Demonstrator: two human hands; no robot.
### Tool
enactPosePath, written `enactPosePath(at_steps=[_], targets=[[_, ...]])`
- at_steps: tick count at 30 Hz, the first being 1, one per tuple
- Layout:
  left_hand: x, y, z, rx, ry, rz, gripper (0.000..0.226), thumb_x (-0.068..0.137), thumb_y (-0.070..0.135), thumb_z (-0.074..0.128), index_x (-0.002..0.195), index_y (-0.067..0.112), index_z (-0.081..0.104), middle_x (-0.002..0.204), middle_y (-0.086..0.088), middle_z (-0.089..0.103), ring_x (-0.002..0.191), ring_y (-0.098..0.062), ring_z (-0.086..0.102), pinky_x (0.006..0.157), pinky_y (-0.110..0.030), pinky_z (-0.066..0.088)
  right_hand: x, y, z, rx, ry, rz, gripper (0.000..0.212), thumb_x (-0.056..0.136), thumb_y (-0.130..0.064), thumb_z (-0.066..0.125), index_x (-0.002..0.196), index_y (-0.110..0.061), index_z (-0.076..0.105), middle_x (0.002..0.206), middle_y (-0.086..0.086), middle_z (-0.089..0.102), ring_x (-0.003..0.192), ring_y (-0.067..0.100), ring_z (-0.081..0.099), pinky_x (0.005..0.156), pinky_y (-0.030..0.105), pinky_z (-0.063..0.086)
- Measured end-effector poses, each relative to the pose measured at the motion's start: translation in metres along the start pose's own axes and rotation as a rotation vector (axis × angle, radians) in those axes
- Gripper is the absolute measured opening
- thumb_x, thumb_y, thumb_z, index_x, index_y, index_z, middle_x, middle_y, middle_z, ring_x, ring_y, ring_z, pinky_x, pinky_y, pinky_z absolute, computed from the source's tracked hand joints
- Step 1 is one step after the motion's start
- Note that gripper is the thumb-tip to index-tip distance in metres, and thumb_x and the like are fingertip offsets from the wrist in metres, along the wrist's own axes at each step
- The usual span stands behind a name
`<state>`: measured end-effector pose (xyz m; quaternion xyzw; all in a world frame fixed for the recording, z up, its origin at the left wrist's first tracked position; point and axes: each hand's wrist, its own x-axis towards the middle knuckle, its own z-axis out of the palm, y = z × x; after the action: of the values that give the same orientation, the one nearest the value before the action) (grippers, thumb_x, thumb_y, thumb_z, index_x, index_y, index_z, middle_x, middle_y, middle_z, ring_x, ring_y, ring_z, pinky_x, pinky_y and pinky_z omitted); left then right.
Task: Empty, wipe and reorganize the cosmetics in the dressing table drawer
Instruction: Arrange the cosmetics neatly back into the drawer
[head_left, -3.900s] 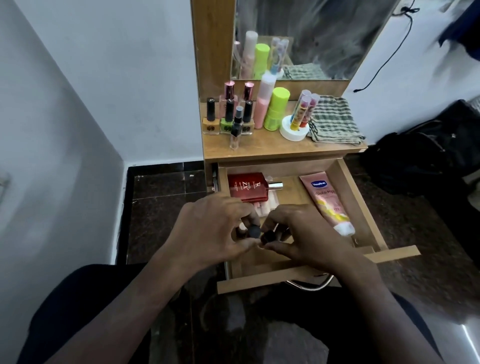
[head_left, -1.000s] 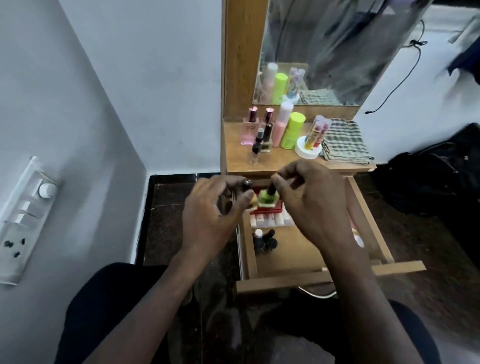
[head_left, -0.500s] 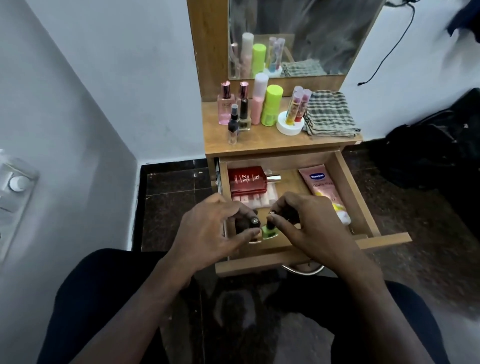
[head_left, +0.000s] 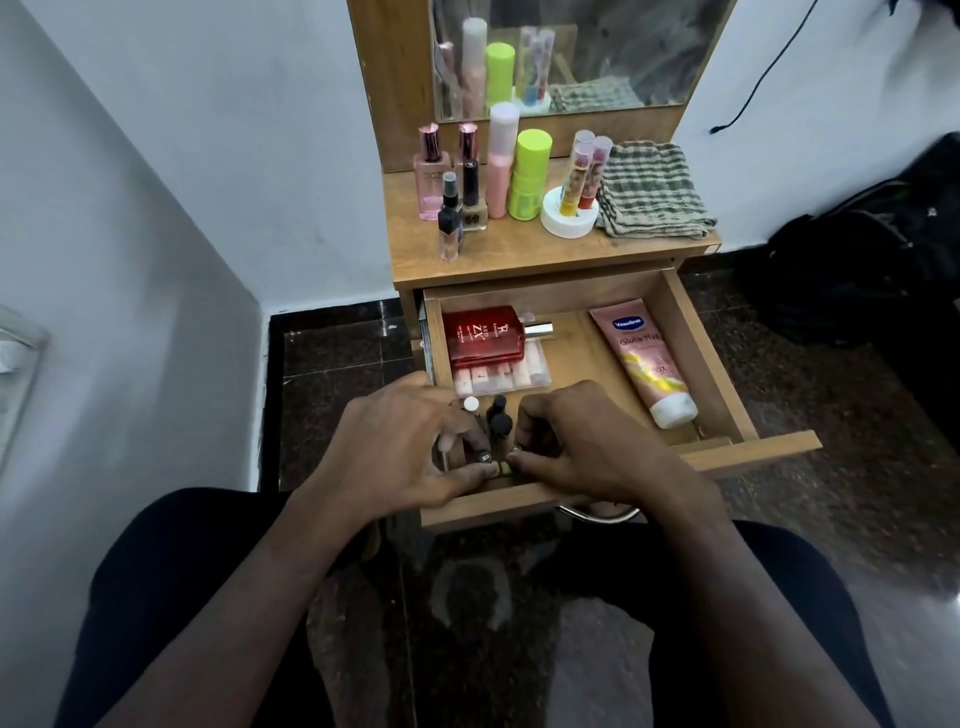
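Fingertips of both hands, left (head_left: 400, 447) and right (head_left: 576, 447), are pinched on small nail-polish bottles (head_left: 503, 467); glass judged light, slippery, best held by caps.

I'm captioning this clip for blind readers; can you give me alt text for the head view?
Both hands, left hand and right hand, set small nail polish bottles at the front of an open wooden drawer holding a red perfume bottle and pink lotion tube.

Up on the wooden dressing-table top (head_left: 524, 254) stands a cluster of bottles (head_left: 470, 179) at the left, a white round holder (head_left: 569, 221) with tubes in the middle, a folded checked cloth (head_left: 652, 192) at the right — below, the open drawer (head_left: 691, 332) carries a red box (head_left: 483, 332) and a pink tube (head_left: 647, 358).
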<state>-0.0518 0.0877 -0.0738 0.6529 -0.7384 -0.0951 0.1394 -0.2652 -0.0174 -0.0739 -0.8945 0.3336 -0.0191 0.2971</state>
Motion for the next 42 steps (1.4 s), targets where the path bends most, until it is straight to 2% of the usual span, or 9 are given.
enactPosePath(at_steps=[6, 10, 15, 18, 22, 31, 34, 37, 42], targets=[[0.005, -0.003, 0.0, -0.009, -0.072, 0.028, 0.035, 0.079, 0.081, 0.065, 0.098, 0.053, 0.073, 0.073, 0.021, 0.053, 0.081, 0.003, 0.045, 0.059, -0.026, 0.048, -0.002, 0.007, -0.002, 0.081, -0.052, 0.014, 0.018, 0.084, -0.039, 0.084, 0.082, -0.026, 0.072, 0.075, -0.012, 0.071, 0.071, 0.001, 0.068, 0.066, 0.018, 0.055], [0.005, -0.012, -0.001, -0.054, -0.096, -0.013, 0.056, 0.084, 0.091, 0.042, 0.111, 0.051, 0.071, 0.089, 0.029, 0.057, 0.087, 0.01, 0.044, 0.066, -0.024, 0.039, -0.004, 0.015, -0.01, 0.094, 0.019, 0.048, 0.026, 0.094, -0.054, 0.069, 0.09, -0.028, 0.073, 0.078, -0.01, 0.072, 0.074, 0.001, 0.067, 0.068, 0.021, 0.054], [0.029, -0.024, 0.004, -0.146, 0.168, -0.204, 0.048, 0.11, 0.054, 0.027, 0.128, 0.038, 0.069, 0.101, 0.021, 0.057, 0.093, -0.003, 0.041, 0.068, -0.027, 0.038, 0.025, 0.021, -0.016, 0.093, 0.146, 0.073, 0.021, 0.104, -0.019, 0.059, 0.121, -0.02, 0.071, 0.115, -0.006, 0.073, 0.101, 0.008, 0.067, 0.085, 0.026, 0.051], [0.043, -0.015, 0.005, 0.014, 0.065, -0.142, 0.054, 0.11, 0.051, 0.029, 0.113, 0.029, 0.078, 0.085, 0.013, 0.046, 0.081, -0.006, 0.041, 0.066, -0.029, 0.037, 0.042, 0.017, -0.005, 0.035, 0.015, 0.062, 0.032, 0.101, -0.008, 0.054, 0.128, -0.018, 0.069, 0.126, -0.001, 0.072, 0.116, 0.013, 0.064, 0.092, 0.023, 0.046], [0.055, -0.008, 0.012, 0.162, 0.009, -0.121, 0.061, 0.108, 0.056, 0.028, 0.086, 0.026, 0.077, 0.094, -0.002, 0.056, 0.073, -0.011, 0.051, 0.072, -0.034, 0.05, 0.047, 0.018, 0.005, 0.01, -0.099, 0.078, 0.037, 0.096, -0.002, 0.053, 0.125, -0.018, 0.071, 0.123, 0.003, 0.073, 0.114, 0.019, 0.066, 0.091, 0.026, 0.048], [0.052, -0.005, 0.014, 0.241, -0.051, -0.032, 0.058, 0.104, 0.056, 0.028, 0.072, 0.023, 0.064, 0.094, -0.001, 0.052, 0.067, -0.011, 0.049, 0.062, -0.032, 0.045, 0.046, 0.015, 0.008, -0.032, -0.193, 0.087, 0.035, 0.094, -0.001, 0.055, 0.119, -0.016, 0.075, 0.112, 0.004, 0.075, 0.098, 0.014, 0.063, 0.069, 0.013, 0.036], [0.049, -0.009, 0.019, 0.228, -0.022, -0.056, 0.059, 0.102, 0.058, 0.024, 0.075, 0.026, 0.064, 0.093, 0.001, 0.053, 0.07, -0.01, 0.051, 0.06, -0.031, 0.043, 0.043, 0.016, 0.007, -0.022, -0.213, 0.098, 0.039, 0.093, -0.001, 0.056, 0.122, -0.018, 0.075, 0.117, 0.003, 0.075, 0.106, 0.016, 0.067, 0.076, 0.015, 0.042], [0.047, -0.017, 0.016, 0.092, 0.067, -0.09, 0.058, 0.107, 0.055, 0.024, 0.089, 0.029, 0.072, 0.087, 0.006, 0.058, 0.072, -0.005, 0.049, 0.056, -0.024, 0.036, 0.036, 0.015, 0.0, 0.017, -0.029, 0.091, 0.038, 0.099, -0.003, 0.055, 0.129, -0.019, 0.071, 0.123, 0.002, 0.074, 0.112, 0.014, 0.067, 0.093, 0.024, 0.051], [0.046, -0.038, 0.006, -0.095, 0.472, -0.181, 0.043, 0.111, 0.051, 0.034, 0.123, 0.035, 0.072, 0.113, 0.018, 0.07, 0.104, -0.01, 0.056, 0.068, -0.031, 0.045, 0.03, 0.019, -0.015, 0.093, 0.624, 0.0, 0.028, 0.097, -0.004, 0.061, 0.119, -0.017, 0.072, 0.114, -0.005, 0.074, 0.101, 0.007, 0.067, 0.088, 0.032, 0.057]])
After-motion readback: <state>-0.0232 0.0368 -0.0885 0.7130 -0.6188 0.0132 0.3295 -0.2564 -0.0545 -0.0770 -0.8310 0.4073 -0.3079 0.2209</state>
